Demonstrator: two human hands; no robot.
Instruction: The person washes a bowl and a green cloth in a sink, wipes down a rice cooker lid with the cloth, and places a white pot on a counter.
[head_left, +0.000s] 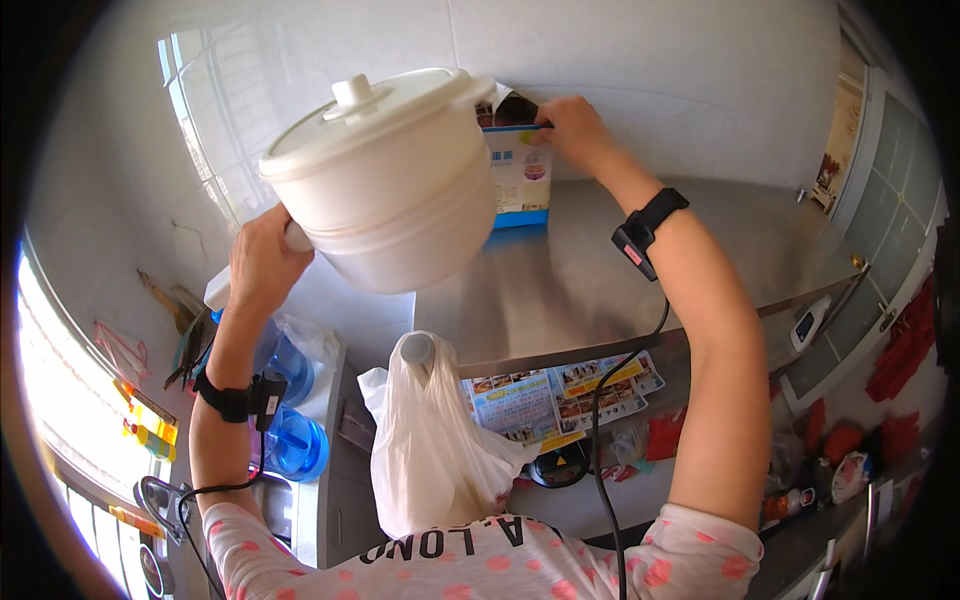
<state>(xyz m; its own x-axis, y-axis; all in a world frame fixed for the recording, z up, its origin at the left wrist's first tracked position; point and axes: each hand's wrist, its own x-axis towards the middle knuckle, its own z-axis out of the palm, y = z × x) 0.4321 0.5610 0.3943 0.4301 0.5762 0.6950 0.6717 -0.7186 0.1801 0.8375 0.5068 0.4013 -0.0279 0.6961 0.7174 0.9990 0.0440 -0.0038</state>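
A large cream-white pot (390, 195) with a clear lid and a knob is held up in the air, slightly tilted. My left hand (268, 259) is closed on its side handle at the lower left. My right hand (574, 131) grips the top edge of a printed cardboard box (521, 176), which stands on a stainless steel shelf (637, 247) against the wall. The box's top is open, with something dark showing there. The pot covers the box's left part. Black straps with small devices and cables are on both my forearms.
Below the shelf are a white plastic bag (427, 450) over an upright thing with a grey top, printed leaflets (555, 397) and a round black appliance (559, 465). Blue water bottles (296, 446) stand at the left. A glass-panelled door (892, 180) is at the right.
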